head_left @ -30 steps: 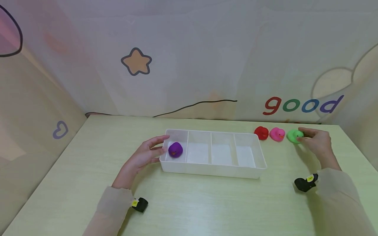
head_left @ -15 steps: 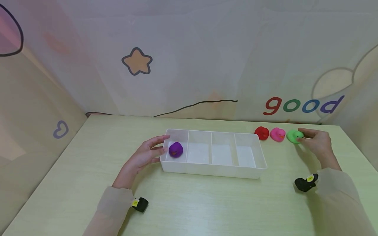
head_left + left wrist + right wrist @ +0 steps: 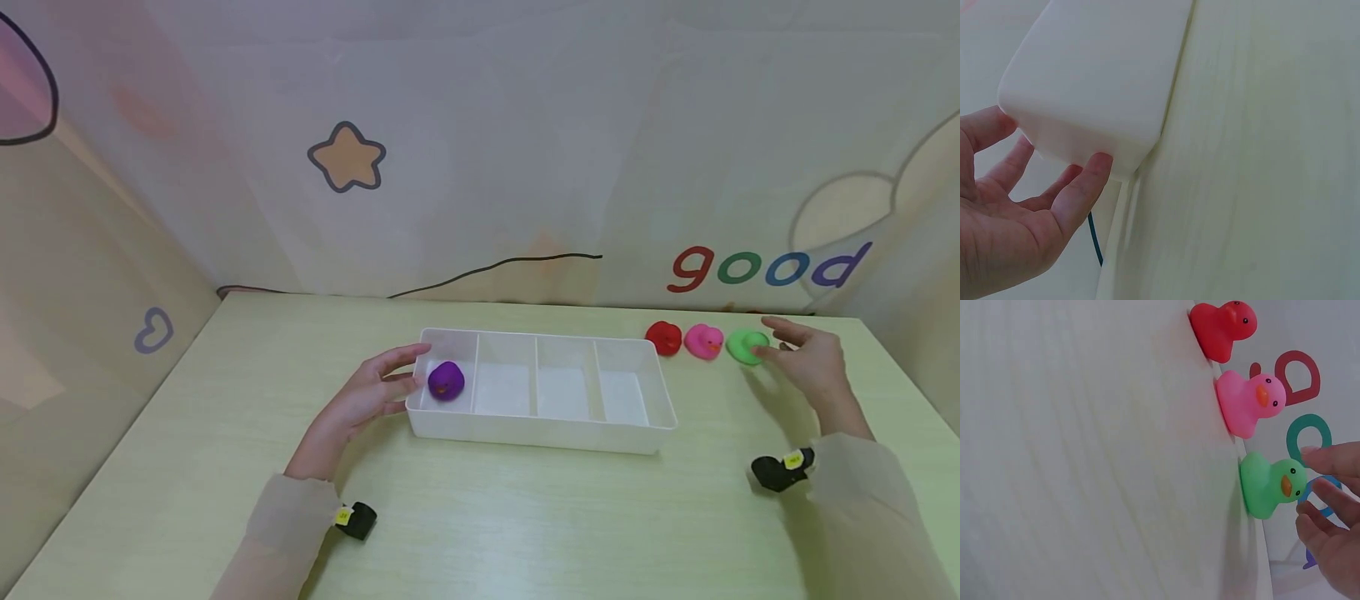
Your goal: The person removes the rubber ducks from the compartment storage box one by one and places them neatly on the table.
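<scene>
My left hand (image 3: 371, 387) spreads its fingers against the left end of a long white divided box (image 3: 540, 429). In the left wrist view, its fingertips (image 3: 1099, 164) touch the box's end wall (image 3: 1079, 134). A purple rubber duck (image 3: 446, 381) sits in the leftmost compartment. At the right, a green rubber duck (image 3: 746, 347) stands on the table, with my right hand (image 3: 810, 362) just beside its head. In the right wrist view, the fingers (image 3: 1329, 494) are spread close to the duck's head, and nothing is gripped. The thumb's exact contact is hard to tell.
A pink rubber duck (image 3: 704, 342) and a red rubber duck (image 3: 663, 338) stand left of the green one, along the table's back edge. Behind the table (image 3: 495, 517) hangs a printed cloth (image 3: 510, 167). A black wrist camera sits on each sleeve.
My right hand's fingers have spread away from the green duck's head, and the hand has shifted slightly right. The left hand and the box stay put.
</scene>
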`<state>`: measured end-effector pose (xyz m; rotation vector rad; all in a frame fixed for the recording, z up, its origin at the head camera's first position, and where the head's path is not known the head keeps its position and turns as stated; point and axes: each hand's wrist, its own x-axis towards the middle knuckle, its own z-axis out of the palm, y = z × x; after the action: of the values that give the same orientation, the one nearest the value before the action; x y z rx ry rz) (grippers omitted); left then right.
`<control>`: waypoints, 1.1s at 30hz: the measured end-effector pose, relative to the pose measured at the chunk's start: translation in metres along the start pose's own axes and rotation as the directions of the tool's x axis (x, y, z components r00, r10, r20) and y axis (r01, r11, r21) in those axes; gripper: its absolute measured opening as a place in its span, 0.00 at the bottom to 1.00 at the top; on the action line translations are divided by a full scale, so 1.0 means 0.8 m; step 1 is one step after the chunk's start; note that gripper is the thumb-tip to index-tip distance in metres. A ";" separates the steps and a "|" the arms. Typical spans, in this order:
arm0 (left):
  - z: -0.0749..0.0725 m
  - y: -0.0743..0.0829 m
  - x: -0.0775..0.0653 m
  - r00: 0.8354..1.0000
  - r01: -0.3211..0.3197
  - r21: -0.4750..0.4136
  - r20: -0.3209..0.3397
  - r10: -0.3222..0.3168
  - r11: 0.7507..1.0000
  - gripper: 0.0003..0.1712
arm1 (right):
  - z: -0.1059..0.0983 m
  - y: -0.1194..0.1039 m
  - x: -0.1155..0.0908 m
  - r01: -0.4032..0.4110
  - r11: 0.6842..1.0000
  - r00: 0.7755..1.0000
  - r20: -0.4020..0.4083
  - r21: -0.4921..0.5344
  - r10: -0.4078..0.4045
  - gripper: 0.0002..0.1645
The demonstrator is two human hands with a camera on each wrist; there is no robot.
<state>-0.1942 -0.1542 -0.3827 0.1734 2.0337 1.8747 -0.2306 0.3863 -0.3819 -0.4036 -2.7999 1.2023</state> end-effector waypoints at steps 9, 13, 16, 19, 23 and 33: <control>0.000 -0.001 0.001 1.000 0.004 0.002 0.008 -0.004 1.000 0.29 | 0.002 -0.021 -0.018 0.070 0.995 0.997 -0.033 0.064 -0.068 0.38; 0.000 -0.001 0.001 1.000 0.001 0.002 0.011 -0.001 1.000 0.29 | 0.004 -0.042 -0.035 0.107 0.993 0.994 -0.023 0.042 -0.106 0.35; 0.000 -0.001 0.001 1.000 0.001 0.003 0.011 -0.001 1.000 0.29 | 0.006 -0.052 -0.043 0.143 0.988 0.990 -0.018 0.049 -0.143 0.35; -0.001 -0.001 0.001 1.000 0.003 0.008 0.011 -0.003 1.000 0.29 | 0.008 -0.054 -0.047 0.192 0.979 0.981 -0.013 0.065 -0.192 0.35; 0.000 0.000 0.001 1.000 0.003 0.008 0.009 -0.003 1.000 0.29 | 0.018 -0.022 -0.023 0.268 0.954 0.964 -0.036 0.134 -0.265 0.36; 0.001 0.002 -0.001 1.000 0.002 -0.011 0.010 -0.002 1.000 0.30 | 0.041 -0.036 -0.036 0.386 0.914 0.923 -0.044 0.127 -0.383 0.35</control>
<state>-0.1932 -0.1536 -0.3808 0.1774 2.0166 1.8797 -0.2142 0.3364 -0.3830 0.1433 -2.5899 1.2664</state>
